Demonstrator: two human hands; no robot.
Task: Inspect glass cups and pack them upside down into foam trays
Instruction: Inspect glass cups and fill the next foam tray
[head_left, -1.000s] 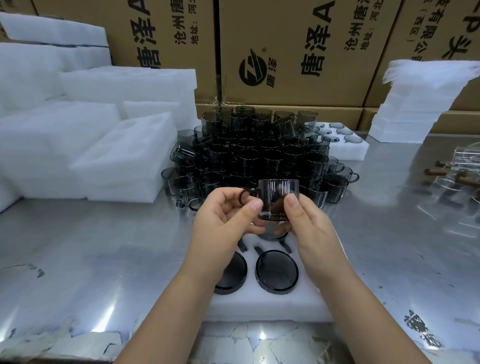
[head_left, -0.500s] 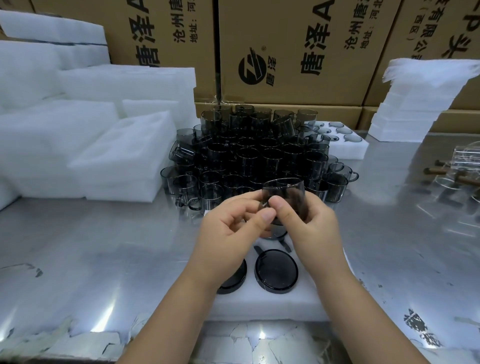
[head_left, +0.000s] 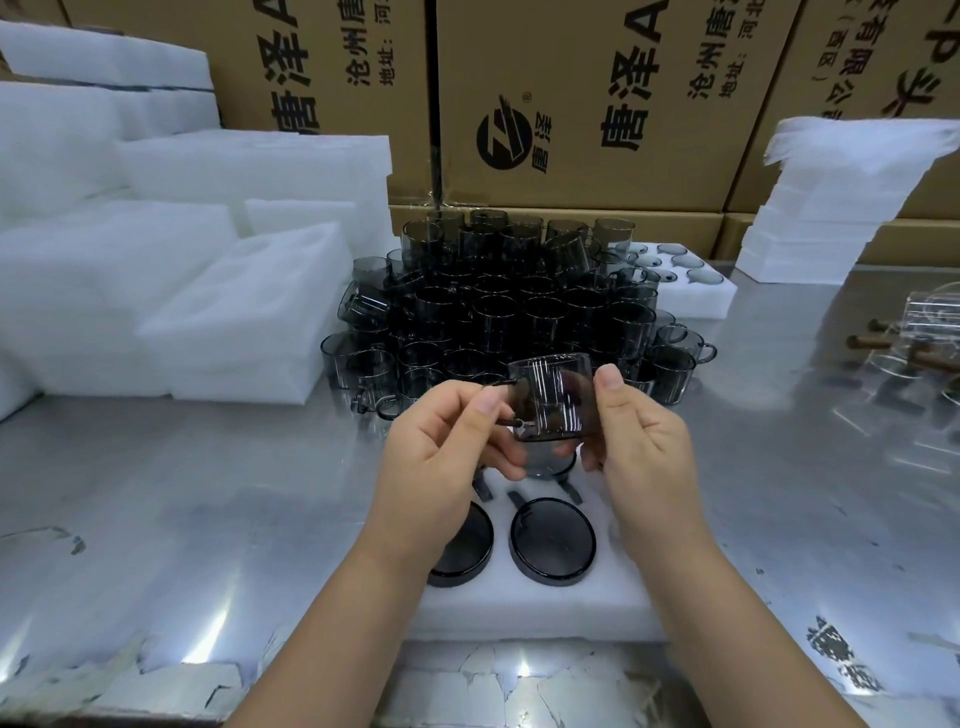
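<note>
Inspection step, I'd say: smoked glass cup (head_left: 553, 400) held over the foam tray (head_left: 545, 608) at the front edge of the table (head_left: 208, 519), left grip (head_left: 441, 452) pinching the handle (head_left: 511, 423), right grip (head_left: 644, 447) curled round the body. Next: invert it, seat beside the inverted cups (head_left: 551, 540).

Head view, downward over table (head_left: 156, 519)
</note>
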